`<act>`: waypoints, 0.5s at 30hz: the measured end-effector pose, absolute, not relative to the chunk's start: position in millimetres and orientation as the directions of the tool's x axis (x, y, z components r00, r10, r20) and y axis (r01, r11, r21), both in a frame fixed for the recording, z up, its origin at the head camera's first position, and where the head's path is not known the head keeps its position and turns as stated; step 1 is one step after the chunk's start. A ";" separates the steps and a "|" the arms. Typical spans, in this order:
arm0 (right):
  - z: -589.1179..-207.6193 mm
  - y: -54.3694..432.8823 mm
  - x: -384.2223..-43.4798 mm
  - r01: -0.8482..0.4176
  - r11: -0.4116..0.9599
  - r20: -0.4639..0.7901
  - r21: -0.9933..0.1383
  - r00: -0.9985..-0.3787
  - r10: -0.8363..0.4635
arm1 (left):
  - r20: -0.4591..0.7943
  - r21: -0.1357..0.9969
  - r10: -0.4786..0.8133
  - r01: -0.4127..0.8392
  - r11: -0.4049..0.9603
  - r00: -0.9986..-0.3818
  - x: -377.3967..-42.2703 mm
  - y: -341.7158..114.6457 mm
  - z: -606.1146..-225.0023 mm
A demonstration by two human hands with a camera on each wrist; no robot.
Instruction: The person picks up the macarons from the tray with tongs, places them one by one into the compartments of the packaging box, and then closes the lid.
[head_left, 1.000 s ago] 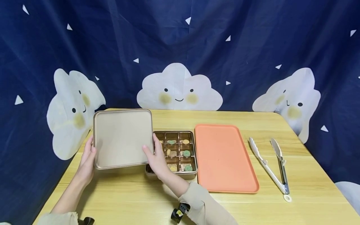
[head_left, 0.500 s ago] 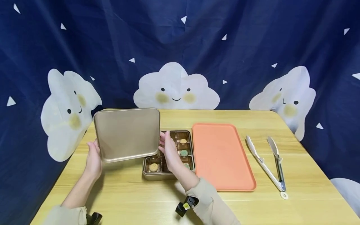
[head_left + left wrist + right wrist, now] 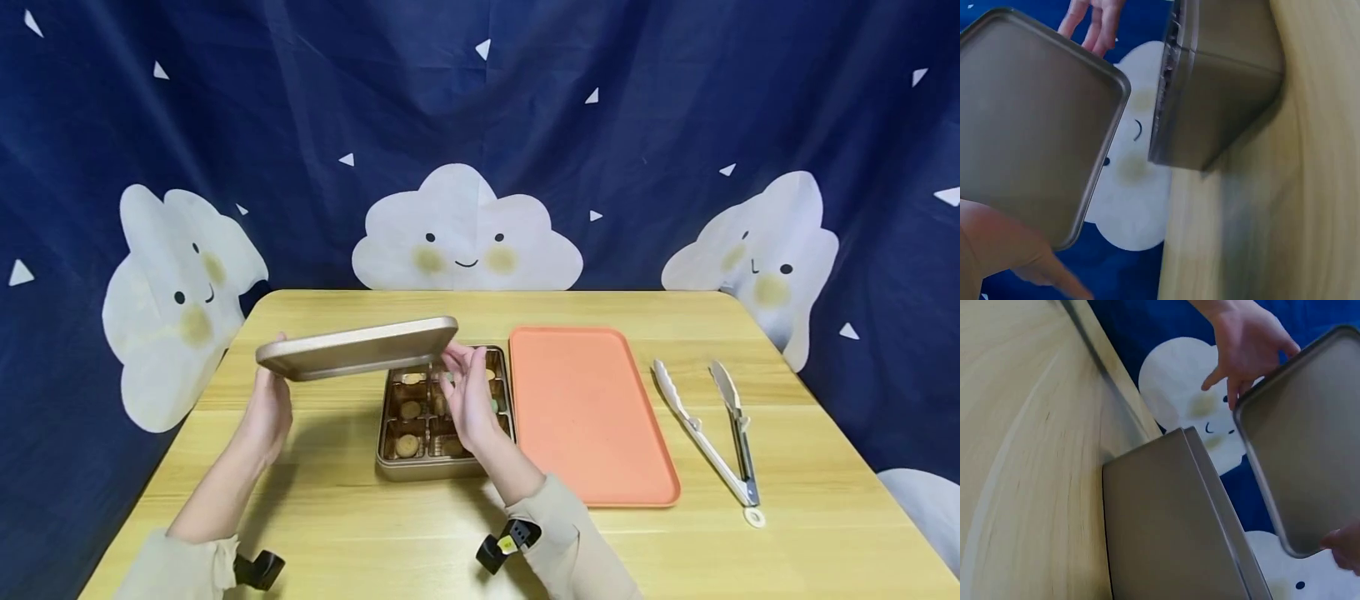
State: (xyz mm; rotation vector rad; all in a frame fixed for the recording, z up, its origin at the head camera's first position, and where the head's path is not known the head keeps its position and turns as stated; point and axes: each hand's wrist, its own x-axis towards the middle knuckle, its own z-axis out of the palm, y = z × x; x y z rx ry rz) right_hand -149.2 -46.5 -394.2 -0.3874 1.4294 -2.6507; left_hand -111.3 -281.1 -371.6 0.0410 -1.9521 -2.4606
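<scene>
A flat bronze-coloured lid [image 3: 352, 352] is held in the air, tilted nearly edge-on in the head view. My left hand [image 3: 264, 417] holds its left end, and the fingers spread past the edge in the right wrist view. At the other end, my right hand [image 3: 474, 404] grips the edge. Below and partly behind the right hand stands a matching bronze tin [image 3: 431, 472] on the table. Its brown compartments hold cookies, among them a round tan cookie [image 3: 407, 446]; the right hand and the lid hide part of them.
An orange rectangular tray [image 3: 592, 417] lies flat right beside the tin. Farther right rest spread tongs [image 3: 712, 450] with white tips. A dark blue cloth [image 3: 420, 75] with cloud pictures hangs behind the wooden table [image 3: 360, 542].
The lid has tipped from facing me to nearly edge-on, and its right end has shifted right over the tin. Both hands have moved a little right with it. Tray and tongs lie unmoved.
</scene>
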 end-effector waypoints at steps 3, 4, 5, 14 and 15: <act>-395.2 -41.0 -150.4 -0.089 -0.609 0.248 -0.788 -0.951 -0.183 | -0.045 0.977 0.094 -0.064 -0.202 -0.995 -110.1 -277.9 -368.6; -395.7 -38.9 -151.2 -0.109 -0.625 0.275 -0.773 -0.945 -0.175 | -0.042 0.975 0.110 -0.065 -0.214 -0.993 -109.4 -275.7 -367.9; -396.2 -36.8 -151.9 -0.126 -0.636 0.299 -0.761 -0.939 -0.172 | -0.036 0.971 0.118 -0.063 -0.233 -0.992 -108.5 -273.2 -366.8; -394.0 -22.4 -155.4 -0.218 -0.680 0.430 -0.700 -0.889 -0.157 | -0.075 0.920 0.107 -0.110 -0.375 -0.991 -102.5 -251.1 -345.4; -392.4 -20.4 -155.3 -0.221 -0.677 0.430 -0.702 -0.889 -0.156 | -0.088 0.915 0.093 -0.117 -0.387 -0.992 -101.7 -249.5 -343.3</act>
